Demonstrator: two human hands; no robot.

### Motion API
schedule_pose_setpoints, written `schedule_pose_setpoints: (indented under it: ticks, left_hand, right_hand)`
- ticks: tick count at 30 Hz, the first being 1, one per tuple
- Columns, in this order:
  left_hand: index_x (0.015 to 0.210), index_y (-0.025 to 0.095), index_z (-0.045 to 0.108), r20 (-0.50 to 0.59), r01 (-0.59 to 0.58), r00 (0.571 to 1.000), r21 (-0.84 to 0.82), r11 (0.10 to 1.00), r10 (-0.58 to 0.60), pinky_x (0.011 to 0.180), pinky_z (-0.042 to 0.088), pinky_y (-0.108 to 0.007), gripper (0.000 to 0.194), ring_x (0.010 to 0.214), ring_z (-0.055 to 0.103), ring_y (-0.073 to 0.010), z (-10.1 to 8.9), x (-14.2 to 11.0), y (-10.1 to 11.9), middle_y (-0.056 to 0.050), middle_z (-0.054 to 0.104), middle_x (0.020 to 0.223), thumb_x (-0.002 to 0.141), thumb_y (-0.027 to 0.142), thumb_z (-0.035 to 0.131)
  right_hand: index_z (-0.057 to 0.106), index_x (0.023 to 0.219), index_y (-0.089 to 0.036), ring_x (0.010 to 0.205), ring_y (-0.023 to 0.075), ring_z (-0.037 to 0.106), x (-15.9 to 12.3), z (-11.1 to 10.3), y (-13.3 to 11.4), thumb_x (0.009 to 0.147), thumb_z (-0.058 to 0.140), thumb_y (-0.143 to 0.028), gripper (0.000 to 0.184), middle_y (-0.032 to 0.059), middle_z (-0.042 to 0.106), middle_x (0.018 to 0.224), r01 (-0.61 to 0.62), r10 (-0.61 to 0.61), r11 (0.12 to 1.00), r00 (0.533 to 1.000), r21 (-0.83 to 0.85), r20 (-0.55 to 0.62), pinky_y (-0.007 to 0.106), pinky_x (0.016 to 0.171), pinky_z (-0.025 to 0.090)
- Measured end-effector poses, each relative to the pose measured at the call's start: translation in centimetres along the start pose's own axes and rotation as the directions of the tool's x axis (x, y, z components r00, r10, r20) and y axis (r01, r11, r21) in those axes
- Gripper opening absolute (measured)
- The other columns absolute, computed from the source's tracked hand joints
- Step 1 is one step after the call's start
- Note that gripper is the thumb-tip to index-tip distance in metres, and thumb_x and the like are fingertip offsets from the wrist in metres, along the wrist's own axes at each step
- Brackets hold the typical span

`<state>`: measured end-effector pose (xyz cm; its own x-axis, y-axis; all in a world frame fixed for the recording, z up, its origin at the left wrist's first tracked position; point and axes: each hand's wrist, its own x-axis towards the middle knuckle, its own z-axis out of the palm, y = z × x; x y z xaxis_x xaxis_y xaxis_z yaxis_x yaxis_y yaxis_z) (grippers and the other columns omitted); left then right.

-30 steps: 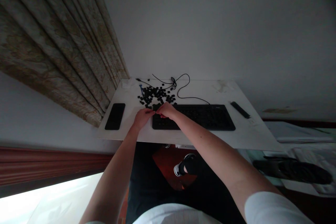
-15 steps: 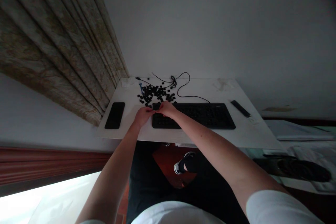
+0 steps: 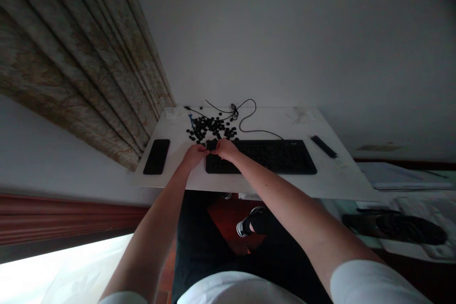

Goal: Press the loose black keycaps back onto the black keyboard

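A black keyboard (image 3: 278, 156) lies on the white table, its cable leading off the back edge. At its upper left corner, my left hand (image 3: 195, 154) and my right hand (image 3: 225, 148) meet with fingertips almost touching. The fingers of both hands are pinched together; whatever is between them is too small and dark to make out. Just beyond the hands spreads a loose heap of black keycaps (image 3: 210, 126). A small blue tool (image 3: 191, 120) lies at the heap's left side. My right hand and forearm cover part of the keyboard's left half.
A black phone (image 3: 156, 156) lies at the table's left side. To the right of the keyboard is a dark strip-shaped object (image 3: 324, 147). The black cable (image 3: 254, 104) curls along the back near the wall. A patterned curtain (image 3: 107, 33) hangs at the left.
My right hand's fingers have shifted slightly, and more of the keyboard's upper left corner shows between the hands. My left hand has barely moved. The view has shifted a little.
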<state>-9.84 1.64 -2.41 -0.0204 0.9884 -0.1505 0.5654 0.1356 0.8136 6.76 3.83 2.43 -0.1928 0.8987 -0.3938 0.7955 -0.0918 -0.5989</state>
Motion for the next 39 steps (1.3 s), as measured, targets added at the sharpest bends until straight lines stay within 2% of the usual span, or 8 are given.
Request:
schedule_pose_setpoints:
  ticks: [4, 8, 15, 20, 24, 30, 34, 39]
  left_hand:
    - [0.067, 0.018, 0.062, 0.014, -0.024, 1.000, -0.006, 1.000, 0.024, 0.062, 0.037, -0.027, 0.029, 0.066, 0.053, -0.0166, -0.2, -0.1, 0.0, 0.001, 0.059, 0.064, 0.079, 0.044, 0.058]
    - [0.065, 0.019, 0.061, 0.015, -0.039, 0.999, 0.008, 0.999, 0.039, 0.066, 0.040, -0.029, 0.037, 0.072, 0.057, -0.0191, -0.3, -0.4, 0.3, -0.003, 0.063, 0.067, 0.087, 0.045, 0.047]
    - [0.079, 0.019, 0.067, 0.008, 0.030, 0.999, 0.126, 0.992, -0.031, 0.068, 0.041, -0.030, 0.031, 0.077, 0.062, -0.0217, -0.1, -1.0, 1.4, -0.004, 0.069, 0.076, 0.083, 0.049, 0.059]
    - [0.080, 0.019, 0.063, -0.068, 0.071, 0.996, 0.191, 0.979, -0.058, 0.067, 0.041, -0.028, 0.023, 0.078, 0.064, -0.0213, 0.8, -1.0, 1.8, -0.005, 0.070, 0.080, 0.080, 0.043, 0.066]
    - [0.079, 0.019, 0.062, -0.091, 0.083, 0.994, 0.182, 0.980, -0.067, 0.067, 0.042, -0.028, 0.020, 0.079, 0.065, -0.0214, 1.1, -1.1, 2.3, -0.005, 0.070, 0.080, 0.082, 0.038, 0.066]
    - [0.085, 0.019, 0.062, -0.114, 0.068, 0.993, 0.286, 0.956, -0.037, 0.071, 0.043, -0.031, 0.017, 0.082, 0.066, -0.0239, 1.8, -2.2, 3.2, -0.008, 0.070, 0.082, 0.089, 0.036, 0.060]
    - [0.097, 0.018, 0.063, -0.214, 0.027, 0.975, 0.383, 0.923, 0.060, 0.079, 0.045, -0.034, 0.021, 0.091, 0.066, -0.0254, 3.0, -3.5, 2.9, -0.011, 0.071, 0.093, 0.094, 0.036, 0.053]
    - [0.101, 0.019, 0.064, -0.260, 0.000, 0.959, 0.390, 0.921, 0.111, 0.084, 0.045, -0.034, 0.025, 0.095, 0.064, -0.0245, 3.6, -4.5, 2.1, -0.010, 0.070, 0.095, 0.096, 0.039, 0.051]
  right_hand:
    - [0.056, 0.077, -0.020, 0.050, 0.0133, 0.057, -1.0, -0.2, 1.9, 0.086, 0.065, -0.031, 0.016, -0.0009, 0.061, 0.060, 0.148, -0.115, 0.971, 0.978, 0.190, -0.172, 0.023, 0.050, 0.040]
    - [0.052, 0.074, -0.023, 0.059, 0.0162, 0.056, -2.9, -3.0, 7.1, 0.088, 0.057, -0.041, 0.024, 0.0005, 0.060, 0.064, 0.251, -0.166, 0.964, 0.818, 0.082, -0.551, 0.026, 0.057, 0.039]
    - [0.051, 0.075, -0.023, 0.062, 0.0208, 0.052, -6.6, -10.1, 20.7, 0.088, 0.050, -0.050, 0.030, 0.0047, 0.059, 0.066, -0.009, -0.044, 0.998, 0.551, -0.059, -0.833, 0.032, 0.063, 0.038]
    - [0.053, 0.078, -0.021, 0.073, 0.0230, 0.053, -8.6, -10.4, 26.9, 0.087, 0.049, -0.051, 0.031, 0.0077, 0.059, 0.075, -0.032, -0.061, 0.996, 0.484, -0.087, -0.873, 0.036, 0.071, 0.042]
    - [0.060, 0.091, -0.018, 0.087, 0.0256, 0.054, -8.9, -9.3, 28.1, 0.088, 0.048, -0.055, 0.039, 0.0127, 0.060, 0.091, -0.006, -0.047, 0.998, 0.438, -0.055, -0.898, 0.040, 0.082, 0.045]
    - [0.064, 0.099, -0.016, 0.084, 0.0249, 0.057, -8.8, -9.3, 27.8, 0.091, 0.043, -0.061, 0.050, 0.0159, 0.061, 0.102, -0.060, 0.022, 0.998, 0.496, -0.009, -0.868, 0.040, 0.079, 0.046]
    - [0.066, 0.099, -0.015, 0.082, 0.0256, 0.059, -8.9, -9.6, 27.6, 0.090, 0.042, -0.062, 0.053, 0.0157, 0.067, 0.096, -0.052, 0.029, 0.999, 0.515, 0.002, -0.856, 0.039, 0.077, 0.045]
    - [0.069, 0.088, -0.016, 0.067, 0.0261, 0.058, -9.5, -9.6, 27.4, 0.089, 0.044, -0.062, 0.052, 0.0113, 0.067, 0.073, -0.153, 0.157, 0.983, 0.425, 0.101, -0.891, 0.038, 0.068, 0.042]
